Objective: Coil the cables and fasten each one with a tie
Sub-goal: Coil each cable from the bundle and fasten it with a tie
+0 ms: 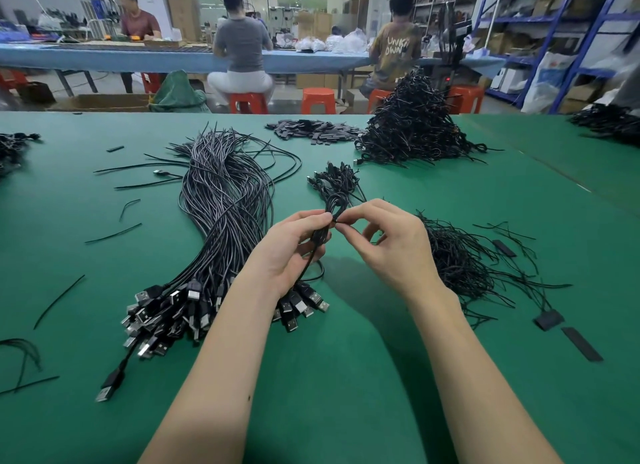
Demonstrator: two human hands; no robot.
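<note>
coiled cable (327, 221) stands upright, loop away, left hand (294, 245) grip clenched; right hand (388, 238) pinches tie (337, 223).

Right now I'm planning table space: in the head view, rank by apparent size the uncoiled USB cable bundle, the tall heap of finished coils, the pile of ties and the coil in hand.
1. Uncoiled USB cable bundle, nearest, which flatters it.
2. Heap of finished coils, farther, so unsure against 1.
3. Pile of ties.
4. Coil in hand, held by the left hand and right hand.
</note>
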